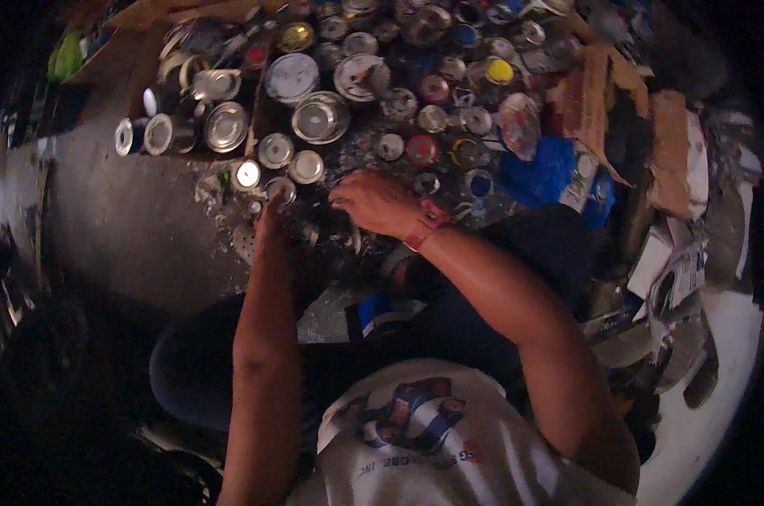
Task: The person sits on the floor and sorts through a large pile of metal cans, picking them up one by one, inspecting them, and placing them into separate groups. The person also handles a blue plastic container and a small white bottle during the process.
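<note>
My left hand (270, 218) reaches up to the near edge of a small round metal can (281, 189). A finger overlaps the can's rim; the other fingers are in shadow, and I cannot tell whether they grip it. To its right, my right hand (377, 202) hovers with its back up and its fingers bent toward the left, slightly apart. No object shows in it. A red band (426, 224) circles that wrist. Just beyond the hands stand two silver-lidded cans, a left one (275, 150) and a right one (307, 166), beside a small bright-lidded can (246, 174).
Many used paint cans crowd the far side, among them a large white-lidded can (291, 78) and a yellow-topped one (499, 71). Shiny cans (157, 133) lie on their sides at left. A blue plastic bag (529, 179) and cardboard (603, 110) sit at right.
</note>
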Tool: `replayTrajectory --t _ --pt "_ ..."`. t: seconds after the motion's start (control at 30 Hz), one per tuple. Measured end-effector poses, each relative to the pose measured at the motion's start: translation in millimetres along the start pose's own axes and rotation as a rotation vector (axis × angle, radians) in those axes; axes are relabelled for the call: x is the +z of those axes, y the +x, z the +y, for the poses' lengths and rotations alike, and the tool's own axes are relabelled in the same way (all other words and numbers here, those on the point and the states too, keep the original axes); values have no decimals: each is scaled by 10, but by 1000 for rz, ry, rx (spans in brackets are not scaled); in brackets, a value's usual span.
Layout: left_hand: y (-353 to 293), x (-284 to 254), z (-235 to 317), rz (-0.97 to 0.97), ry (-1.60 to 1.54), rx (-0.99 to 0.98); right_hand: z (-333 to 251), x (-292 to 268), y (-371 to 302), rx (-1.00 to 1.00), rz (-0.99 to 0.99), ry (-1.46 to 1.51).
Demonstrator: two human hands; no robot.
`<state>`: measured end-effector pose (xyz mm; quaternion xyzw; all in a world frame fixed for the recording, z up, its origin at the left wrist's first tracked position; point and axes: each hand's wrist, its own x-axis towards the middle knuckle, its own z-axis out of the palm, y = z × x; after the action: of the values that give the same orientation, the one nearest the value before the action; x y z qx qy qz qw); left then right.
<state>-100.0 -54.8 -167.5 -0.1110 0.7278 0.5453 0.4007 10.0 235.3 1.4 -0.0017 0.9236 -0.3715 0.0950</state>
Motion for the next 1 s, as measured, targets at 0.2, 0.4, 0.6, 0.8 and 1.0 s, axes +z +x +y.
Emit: replayTrajectory --t 0.2,0.4,0.6,0.8,1.0 --pt "-259 -454 752 -87 78 -479 135 155 -17 -64 284 13" --pt "-998 -778 2521 -94 1545 317 262 304 12 47 158 -2" --pt "-2151 -506 3236 134 1301 417 320 166 -74 78 -7 94" --pt "-1988 -436 2990 -39 1341 94 296 -37 -200 416 -18 6" --pt "-1955 -266 3052 -90 1244 366 547 -217 -220 443 -154 -214"
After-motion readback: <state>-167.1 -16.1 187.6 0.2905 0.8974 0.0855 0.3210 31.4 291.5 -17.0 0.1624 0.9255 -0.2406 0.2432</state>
